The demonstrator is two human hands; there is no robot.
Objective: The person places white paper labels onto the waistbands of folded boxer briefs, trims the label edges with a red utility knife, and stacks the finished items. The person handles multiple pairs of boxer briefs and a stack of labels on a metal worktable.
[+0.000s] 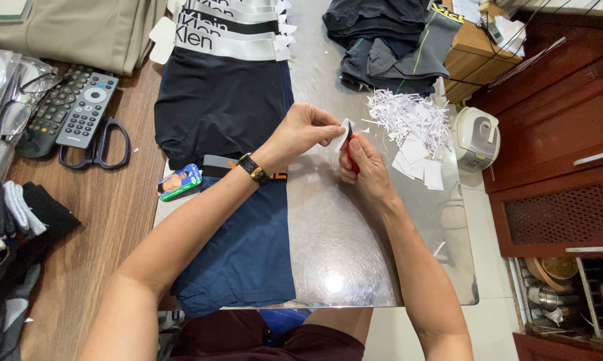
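So we're looking down at a shiny metal worktop (328, 247) and both hands are meeting over the middle of it. Our left hand (301, 130) is pinching a small white paper tag (343, 136) between thumb and fingertips, so the tag is sitting right at the tips, up off the metal. Our right hand (365, 167) is wrapping closed around small red-handled scissors (350, 150), with the blades touching the tag's edge. Just to the right of the hands, a pile of white paper shreds and cut squares (411, 130) is lying on the worktop. To the left, a stack of dark folded underwear with white waistbands (221, 100) is lying flat, with a navy blue pair (248, 254) under our left forearm. Further left, a grey remote control (86, 110) and black-handled scissors (97, 144) are resting on wood.
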